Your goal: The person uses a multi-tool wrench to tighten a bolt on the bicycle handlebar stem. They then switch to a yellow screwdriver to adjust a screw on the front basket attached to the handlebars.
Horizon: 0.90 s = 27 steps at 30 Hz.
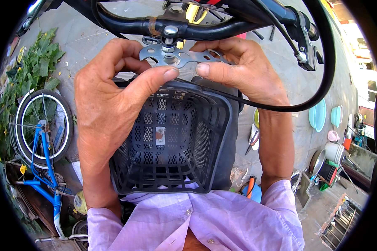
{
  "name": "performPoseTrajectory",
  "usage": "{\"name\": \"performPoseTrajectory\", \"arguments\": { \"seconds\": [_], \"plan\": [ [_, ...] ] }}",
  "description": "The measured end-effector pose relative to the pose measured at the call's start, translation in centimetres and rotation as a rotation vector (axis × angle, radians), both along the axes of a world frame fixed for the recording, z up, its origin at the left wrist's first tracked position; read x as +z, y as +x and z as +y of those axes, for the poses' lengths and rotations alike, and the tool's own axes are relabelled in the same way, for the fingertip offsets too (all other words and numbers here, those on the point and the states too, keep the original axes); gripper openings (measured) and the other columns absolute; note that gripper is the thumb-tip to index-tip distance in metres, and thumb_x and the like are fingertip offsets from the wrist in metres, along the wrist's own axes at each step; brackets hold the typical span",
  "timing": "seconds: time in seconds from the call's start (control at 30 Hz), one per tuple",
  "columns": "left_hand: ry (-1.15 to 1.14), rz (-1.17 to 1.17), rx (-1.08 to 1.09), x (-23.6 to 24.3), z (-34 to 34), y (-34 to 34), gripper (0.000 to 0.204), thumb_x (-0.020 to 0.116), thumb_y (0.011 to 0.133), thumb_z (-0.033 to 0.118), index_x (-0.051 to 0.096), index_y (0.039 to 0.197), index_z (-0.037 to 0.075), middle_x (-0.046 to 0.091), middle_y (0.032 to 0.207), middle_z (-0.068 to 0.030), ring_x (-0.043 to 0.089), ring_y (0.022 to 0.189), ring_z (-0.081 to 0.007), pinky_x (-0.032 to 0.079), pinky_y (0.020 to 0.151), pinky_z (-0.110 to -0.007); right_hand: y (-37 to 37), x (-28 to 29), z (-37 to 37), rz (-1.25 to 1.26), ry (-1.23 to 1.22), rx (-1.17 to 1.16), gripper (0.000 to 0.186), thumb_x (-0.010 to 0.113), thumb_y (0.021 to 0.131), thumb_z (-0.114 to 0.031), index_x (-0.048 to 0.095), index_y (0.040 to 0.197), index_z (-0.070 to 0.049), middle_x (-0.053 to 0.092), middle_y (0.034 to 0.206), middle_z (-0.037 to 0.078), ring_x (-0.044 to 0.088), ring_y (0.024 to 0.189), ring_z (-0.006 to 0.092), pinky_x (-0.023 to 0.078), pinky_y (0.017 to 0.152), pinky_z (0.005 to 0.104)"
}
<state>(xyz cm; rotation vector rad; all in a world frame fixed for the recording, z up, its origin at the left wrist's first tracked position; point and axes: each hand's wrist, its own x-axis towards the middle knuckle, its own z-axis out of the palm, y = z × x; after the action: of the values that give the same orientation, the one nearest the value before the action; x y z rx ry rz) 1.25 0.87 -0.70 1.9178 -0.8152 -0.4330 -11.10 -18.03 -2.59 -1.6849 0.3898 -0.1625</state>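
Observation:
My left hand (pixel 109 88) pinches the left end of a flat silver multi-hole spanner (pixel 179 62), thumb on the near edge and fingers curled behind. The right end lies between the thumb and fingers of my right hand (pixel 243 69). The spanner's middle is at a shiny bolt (pixel 170 31) with a nut, in front of the black handlebar (pixel 209 30); whether it encircles the bolt I cannot tell. Below my hands a black plastic basket (pixel 163 150) opens toward me. A black cable (pixel 276 108) loops past my right wrist.
A blue bicycle frame (pixel 49 161) with a wheel (pixel 19 125) lies at left, beside green leaves (pixel 37 58). Orange-handled pliers or a similar tool (pixel 250 187) lie at lower right. Turquoise basins (pixel 317 115), pots (pixel 318 161) and a floor grate (pixel 341 221) are farther right.

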Motion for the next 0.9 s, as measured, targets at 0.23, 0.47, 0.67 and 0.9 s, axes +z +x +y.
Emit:
{"name": "performPoseTrajectory", "arguments": {
  "seconds": [0.23, 0.47, 0.67, 0.9],
  "plan": [
    [-0.035, 0.06, -0.013, -0.2, 0.0, 0.3, 0.036, 0.08, 0.079, 0.016, 0.063, 0.105, -0.003, 0.067, 0.083, -0.0068, 0.062, 0.08, -0.01, 0.049, 0.074, -0.022, -0.2, 0.7, 0.3, 0.038, -0.15, -0.034, 0.046, 0.082, 0.076, -0.03, 0.071, 0.104, 0.004, 0.07, 0.086, 0.008, 0.063, 0.081, 0.0114, 0.051, 0.073, 0.0268],
    [0.003, -0.009, -0.011, -0.1, -0.1, 0.2, 0.034, 0.081, 0.078, 0.014, 0.063, 0.102, -0.002, 0.067, 0.083, -0.006, 0.061, 0.079, -0.0087, 0.049, 0.072, -0.021, -0.2, -0.3, 0.2, -0.026, -0.175, -0.052, 0.042, 0.08, 0.078, -0.028, 0.071, 0.104, 0.004, 0.071, 0.09, 0.008, 0.062, 0.085, 0.0104, 0.05, 0.076, 0.0264],
    [-0.039, -0.126, -0.011, -0.3, -0.3, -0.2, 0.033, 0.083, 0.074, 0.011, 0.063, 0.099, 0.0, 0.067, 0.081, -0.0045, 0.062, 0.077, -0.0076, 0.049, 0.07, -0.021, 0.5, -2.4, -0.5, -0.147, -0.114, -0.07, 0.036, 0.076, 0.078, -0.023, 0.071, 0.106, 0.0, 0.071, 0.096, 0.006, 0.061, 0.089, 0.0115, 0.049, 0.08, 0.0269],
    [-0.029, -0.139, 0.004, -0.5, -0.3, -0.2, 0.033, 0.083, 0.074, 0.011, 0.064, 0.099, 0.001, 0.066, 0.079, -0.0028, 0.061, 0.076, -0.0074, 0.049, 0.069, -0.02, 0.9, -2.7, -1.0, -0.209, -0.174, -0.045, 0.036, 0.075, 0.078, -0.023, 0.072, 0.107, -0.001, 0.071, 0.096, 0.007, 0.062, 0.085, 0.0125, 0.049, 0.079, 0.0251]
  ]
}}
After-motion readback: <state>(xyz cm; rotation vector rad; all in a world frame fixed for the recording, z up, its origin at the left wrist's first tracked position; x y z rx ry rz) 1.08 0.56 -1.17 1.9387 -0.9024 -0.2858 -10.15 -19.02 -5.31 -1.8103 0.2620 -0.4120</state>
